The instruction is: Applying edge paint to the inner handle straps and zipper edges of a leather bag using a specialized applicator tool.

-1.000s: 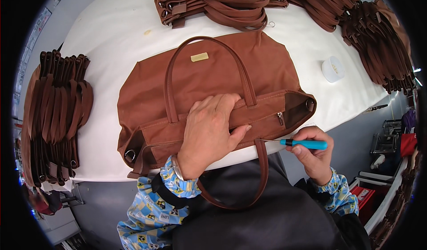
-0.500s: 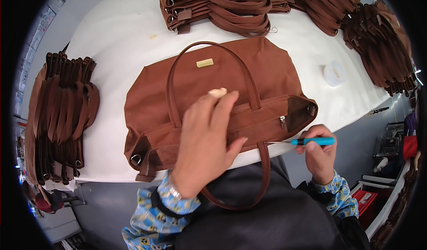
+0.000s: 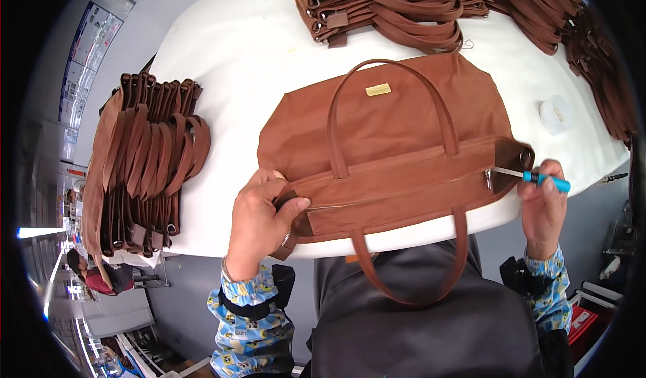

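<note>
Brown bag, table centre. My left hand pinches its 9 o'clock end; right hand grips a blue tool, tip at the zipper, 3 o'clock. Risk: a slip could scratch the fabric.

- A white bench is filling the middle of the view.
- A grey floor is showing below it.
- Bright light is glaring at the far left.
- A poster is hanging on a wall.
</note>
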Demonstrator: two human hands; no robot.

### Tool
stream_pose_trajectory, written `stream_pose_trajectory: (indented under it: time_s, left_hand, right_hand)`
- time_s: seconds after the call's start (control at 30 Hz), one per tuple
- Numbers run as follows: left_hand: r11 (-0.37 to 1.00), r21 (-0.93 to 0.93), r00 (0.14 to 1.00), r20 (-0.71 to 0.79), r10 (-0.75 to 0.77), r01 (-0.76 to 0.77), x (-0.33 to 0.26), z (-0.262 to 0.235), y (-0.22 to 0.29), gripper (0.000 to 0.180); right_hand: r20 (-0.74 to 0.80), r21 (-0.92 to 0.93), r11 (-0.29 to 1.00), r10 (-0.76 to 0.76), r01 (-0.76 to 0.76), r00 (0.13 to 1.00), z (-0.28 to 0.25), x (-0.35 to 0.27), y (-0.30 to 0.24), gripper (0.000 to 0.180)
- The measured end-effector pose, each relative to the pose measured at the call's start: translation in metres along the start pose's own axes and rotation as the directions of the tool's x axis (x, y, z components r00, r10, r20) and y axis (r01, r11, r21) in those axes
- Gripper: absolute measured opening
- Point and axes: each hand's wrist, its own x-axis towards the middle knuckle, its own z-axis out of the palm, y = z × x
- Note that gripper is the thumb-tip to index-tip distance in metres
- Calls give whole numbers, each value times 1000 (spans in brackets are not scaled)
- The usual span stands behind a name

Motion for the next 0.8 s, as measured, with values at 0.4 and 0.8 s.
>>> stream_pose_trajectory:
  time_s: [0.4,0.8]
  left_hand:
    - [977,95,982,23,190,-191,5,31,54,35]
    - [926,-8,924,54,377,-378,-7,42,57,33]
  right_hand:
    - [66,36,995,-97,95,993,6,-2,-16,27]
    - [227,12,992,117,-123,967,28,-17,-14,23]
